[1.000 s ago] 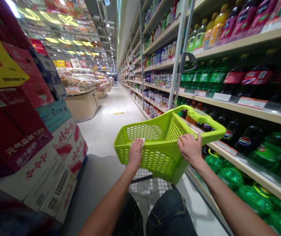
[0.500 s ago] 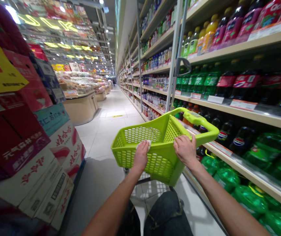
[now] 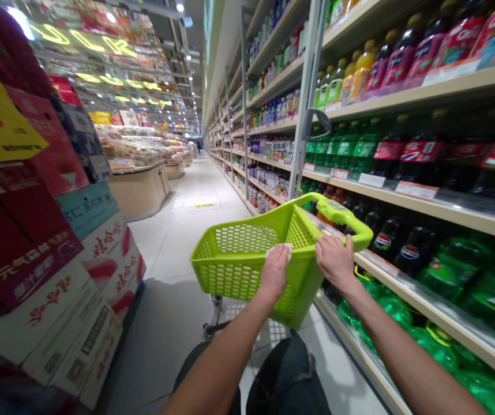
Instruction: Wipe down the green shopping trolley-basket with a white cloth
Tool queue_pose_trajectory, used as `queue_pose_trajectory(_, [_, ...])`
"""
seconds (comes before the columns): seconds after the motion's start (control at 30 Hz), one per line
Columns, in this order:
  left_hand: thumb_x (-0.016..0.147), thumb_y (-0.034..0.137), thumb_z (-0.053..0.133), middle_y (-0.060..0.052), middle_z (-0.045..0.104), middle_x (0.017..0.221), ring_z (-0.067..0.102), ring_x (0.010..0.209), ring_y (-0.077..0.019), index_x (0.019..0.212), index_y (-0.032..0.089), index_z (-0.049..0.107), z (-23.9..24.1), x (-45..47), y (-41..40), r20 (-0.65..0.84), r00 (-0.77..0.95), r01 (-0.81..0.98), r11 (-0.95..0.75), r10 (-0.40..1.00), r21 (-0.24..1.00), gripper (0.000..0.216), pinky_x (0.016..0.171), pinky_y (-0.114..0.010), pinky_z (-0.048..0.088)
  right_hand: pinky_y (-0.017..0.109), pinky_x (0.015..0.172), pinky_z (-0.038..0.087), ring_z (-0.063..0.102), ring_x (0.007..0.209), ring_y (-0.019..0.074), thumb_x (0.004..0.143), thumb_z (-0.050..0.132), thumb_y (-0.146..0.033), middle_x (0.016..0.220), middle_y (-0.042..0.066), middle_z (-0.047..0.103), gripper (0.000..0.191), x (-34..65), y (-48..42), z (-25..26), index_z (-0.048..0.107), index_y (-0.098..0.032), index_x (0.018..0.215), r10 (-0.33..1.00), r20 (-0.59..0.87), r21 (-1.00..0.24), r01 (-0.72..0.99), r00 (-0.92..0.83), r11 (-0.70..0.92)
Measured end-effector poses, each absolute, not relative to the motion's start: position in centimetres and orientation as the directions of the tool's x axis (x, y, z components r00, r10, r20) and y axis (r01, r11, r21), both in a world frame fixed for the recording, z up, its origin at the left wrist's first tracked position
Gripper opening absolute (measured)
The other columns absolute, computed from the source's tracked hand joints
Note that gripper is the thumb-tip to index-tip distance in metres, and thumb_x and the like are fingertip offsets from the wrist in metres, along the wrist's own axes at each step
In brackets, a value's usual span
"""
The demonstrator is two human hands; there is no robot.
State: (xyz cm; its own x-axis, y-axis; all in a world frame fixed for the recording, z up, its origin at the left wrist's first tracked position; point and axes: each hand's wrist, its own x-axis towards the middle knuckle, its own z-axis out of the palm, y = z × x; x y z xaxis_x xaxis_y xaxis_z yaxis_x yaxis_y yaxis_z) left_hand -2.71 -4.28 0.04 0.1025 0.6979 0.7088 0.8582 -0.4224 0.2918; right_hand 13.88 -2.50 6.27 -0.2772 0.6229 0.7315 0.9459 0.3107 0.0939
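Grip clenched on a white wad (image 3: 289, 252), perhaps tissue, the left hand (image 3: 275, 271) touches a green cart (image 3: 225, 276); at three o'clock, the right hand (image 3: 334, 259) clasps its rim.

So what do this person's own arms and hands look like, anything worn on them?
The left hand and right hand are ungloved, and both forearms are bare, with no sleeves in view. No watch or bracelet shows at either wrist. Some fingers are partly hidden, so I can't rule out rings.
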Motion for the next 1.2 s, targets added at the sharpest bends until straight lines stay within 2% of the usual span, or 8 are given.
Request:
queue_pose_trajectory(0.13, [0.081,0.006,0.035,-0.015,0.052,0.123,0.042,0.119,-0.0200,0.120,0.008,0.045,1.8,1.2,-3.7,0.735,0.192,0.832,-0.505,0.651,0.230,0.041,0.101,-0.040,0.036,0.045,0.098,0.015,0.051,0.095,0.0205,0.085,0.037,-0.023,0.100,0.007,0.064,0.027,13.5,-3.1,6.2,0.060,-0.016,0.096,0.582,0.757,0.092,0.930,-0.297,0.355])
queue_pose_trajectory(0.23, [0.082,0.006,0.034,-0.013,0.050,0.125,0.041,0.120,-0.0186,0.121,0.011,0.044,1.4,-0.4,-4.0,0.735,0.234,0.832,-0.522,0.637,0.187,0.041,0.101,-0.040,0.037,0.045,0.098,0.016,0.052,0.095,0.0207,0.084,0.037,-0.023,0.100,0.007,0.064,0.027,13.7,-3.3,6.2,0.060,-0.016,0.097,0.579,0.763,0.080,0.932,-0.285,0.354])
queue_pose_trajectory(0.43, [0.076,-0.004,0.031,-0.014,0.053,0.122,0.043,0.119,-0.0179,0.118,0.011,0.048,-1.2,-7.1,-5.1,0.718,0.092,0.894,-0.375,0.690,0.245,0.048,0.100,-0.039,0.038,0.047,0.098,0.015,0.052,0.097,0.0225,0.084,0.037,-0.023,0.099,0.008,0.065,0.027,13.6,-3.2,6.4,0.061,-0.016,0.095,0.596,0.765,0.049,0.945,-0.244,0.324])
queue_pose_trajectory(0.67, [0.080,0.004,0.035,-0.011,0.049,0.127,0.039,0.122,-0.0180,0.124,0.014,0.043,-0.8,-3.7,-4.3,0.735,0.220,0.855,-0.489,0.642,0.171,0.046,0.101,-0.041,0.036,0.043,0.098,0.016,0.055,0.089,0.0197,0.085,0.035,-0.022,0.091,0.005,0.067,0.028,9.9,-3.4,5.7,0.061,-0.017,0.093,0.662,0.678,0.040,0.916,-0.319,0.400])
queue_pose_trajectory(0.77, [0.078,0.000,0.033,-0.011,0.050,0.126,0.040,0.121,-0.0181,0.121,0.013,0.046,-2.2,-8.8,-5.0,0.712,0.158,0.898,-0.400,0.684,0.185,0.047,0.101,-0.040,0.036,0.042,0.098,0.015,0.054,0.092,0.0195,0.085,0.035,-0.022,0.094,0.005,0.066,0.027,9.8,-3.5,5.4,0.061,-0.018,0.093,0.681,0.655,0.033,0.913,-0.327,0.406])
queue_pose_trajectory(0.93, [0.071,-0.005,0.033,-0.009,0.050,0.126,0.039,0.122,-0.0190,0.121,0.016,0.047,-4.4,-16.7,-6.7,0.725,-0.059,0.945,-0.196,0.686,0.263,0.056,0.102,-0.042,0.035,0.045,0.097,0.016,0.054,0.088,0.0207,0.085,0.035,-0.024,0.091,0.005,0.066,0.027,9.4,-3.4,5.5,0.062,-0.019,0.088,0.716,0.615,0.031,0.918,-0.329,0.395])
queue_pose_trajectory(1.1, [0.077,-0.001,0.032,-0.008,0.048,0.129,0.034,0.125,-0.0172,0.124,0.015,0.044,-4.4,-13.4,-6.4,0.748,0.113,0.925,-0.344,0.654,0.161,0.051,0.104,-0.039,0.033,0.042,0.097,0.017,0.055,0.088,0.0190,0.085,0.038,-0.023,0.093,0.004,0.066,0.025,6.9,-3.7,4.4,0.062,-0.020,0.090,0.689,0.575,0.075,0.867,-0.441,0.492])
queue_pose_trajectory(1.2, [0.078,0.000,0.032,-0.008,0.048,0.128,0.035,0.125,-0.0168,0.123,0.015,0.045,-4.5,-14.5,-6.7,0.747,0.112,0.929,-0.335,0.656,0.155,0.049,0.104,-0.039,0.033,0.041,0.098,0.018,0.053,0.095,0.0193,0.085,0.038,-0.022,0.100,0.005,0.065,0.025,6.6,-3.8,3.8,0.061,-0.020,0.097,0.663,0.589,0.086,0.852,-0.462,0.517])
